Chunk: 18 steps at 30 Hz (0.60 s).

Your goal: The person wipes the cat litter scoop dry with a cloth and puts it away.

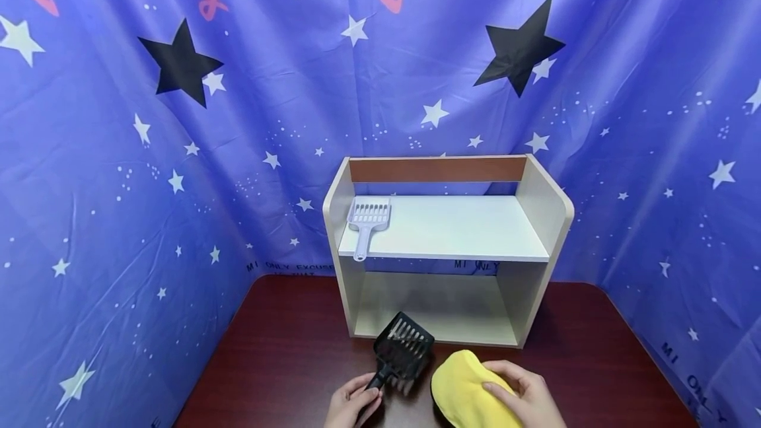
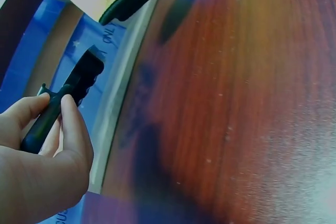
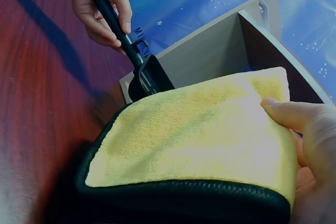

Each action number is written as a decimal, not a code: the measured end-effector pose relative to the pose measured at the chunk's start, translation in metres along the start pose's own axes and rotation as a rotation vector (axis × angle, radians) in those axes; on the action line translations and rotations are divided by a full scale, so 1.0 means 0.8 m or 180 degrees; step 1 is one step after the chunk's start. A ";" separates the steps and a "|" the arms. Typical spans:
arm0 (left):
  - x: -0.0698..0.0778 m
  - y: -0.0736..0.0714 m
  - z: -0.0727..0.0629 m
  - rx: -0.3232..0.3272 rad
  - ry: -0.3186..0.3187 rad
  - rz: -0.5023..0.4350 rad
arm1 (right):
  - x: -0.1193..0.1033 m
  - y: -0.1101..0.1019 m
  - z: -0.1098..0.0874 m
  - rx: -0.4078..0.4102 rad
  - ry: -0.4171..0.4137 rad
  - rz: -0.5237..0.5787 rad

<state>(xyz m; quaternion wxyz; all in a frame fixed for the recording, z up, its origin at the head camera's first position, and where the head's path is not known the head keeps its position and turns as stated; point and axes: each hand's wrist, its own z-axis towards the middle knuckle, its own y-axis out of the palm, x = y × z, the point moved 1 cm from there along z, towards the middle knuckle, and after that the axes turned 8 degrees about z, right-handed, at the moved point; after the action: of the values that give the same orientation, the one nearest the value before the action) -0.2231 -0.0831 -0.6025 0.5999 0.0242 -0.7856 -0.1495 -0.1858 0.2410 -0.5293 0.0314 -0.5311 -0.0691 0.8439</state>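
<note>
The left hand [image 1: 349,404] pinches a black scoop [image 1: 395,351] while the right hand [image 1: 531,396] grips a yellow cloth [image 1: 466,388].

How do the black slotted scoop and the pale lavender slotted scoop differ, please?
The black slotted scoop is dark, while the pale lavender slotted scoop is light. The left hand grips the black slotted scoop by its handle, whereas no hand touches the pale lavender slotted scoop. The black one is in front of the cream shelf unit; the pale one lies on its white upper board. Both have a slotted head and narrow handle.
</note>
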 end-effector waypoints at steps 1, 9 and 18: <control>0.002 0.001 0.000 -0.0044 0.0016 0.0010 | -0.001 0.000 0.002 -0.0029 -0.0063 -0.0071; 0.018 0.005 -0.003 -0.0299 0.0160 0.0147 | -0.014 -0.002 0.019 -0.0190 -0.0416 -0.0282; 0.027 0.008 -0.004 -0.0408 0.0170 0.0166 | -0.016 -0.002 0.032 -0.0492 -0.0827 -0.0404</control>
<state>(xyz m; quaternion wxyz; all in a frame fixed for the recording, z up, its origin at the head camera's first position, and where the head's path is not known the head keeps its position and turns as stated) -0.2255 -0.0825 -0.5803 0.6247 -0.0307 -0.7585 -0.1832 -0.2030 0.2390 -0.5064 0.0345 -0.4129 -0.1707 0.8940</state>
